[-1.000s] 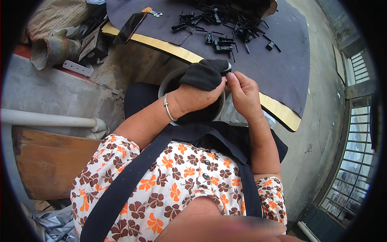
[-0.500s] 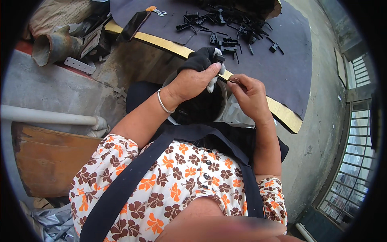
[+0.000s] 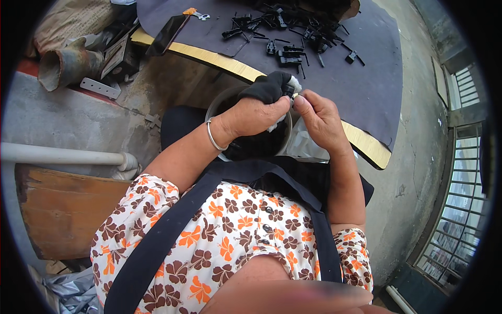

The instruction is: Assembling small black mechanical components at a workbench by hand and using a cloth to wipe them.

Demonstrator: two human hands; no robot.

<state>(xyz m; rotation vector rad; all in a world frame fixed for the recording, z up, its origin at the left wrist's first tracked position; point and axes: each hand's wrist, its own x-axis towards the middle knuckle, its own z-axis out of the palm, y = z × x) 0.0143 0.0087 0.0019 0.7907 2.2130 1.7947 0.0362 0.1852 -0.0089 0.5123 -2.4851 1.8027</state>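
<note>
My left hand (image 3: 251, 114), partly covered by a black-and-white glove (image 3: 267, 88), grips a small black plastic part (image 3: 288, 90) above a round bucket (image 3: 212, 109) with dark contents. My right hand (image 3: 323, 121) is closed in a pinch, thumb and forefinger meeting the end of that part. A tiny pale spot shows between the fingertips; what exactly they hold is too small to make out. On the table beyond lie several black plastic pieces with thin arms (image 3: 290, 55), like the kind in my left hand.
The grey-covered table (image 3: 361, 94) has a yellow front edge. A dark phone-like slab (image 3: 168, 35) overhangs that edge, near an orange-handled wrench (image 3: 196, 13). At left are a rusty pipe piece (image 3: 68, 65), a perforated metal plate (image 3: 100, 88) and a white pipe (image 3: 63, 153).
My right hand has moved left and up, from apart to touching the black part. My left hand has turned and shifted slightly down and right, still gripping it.
</note>
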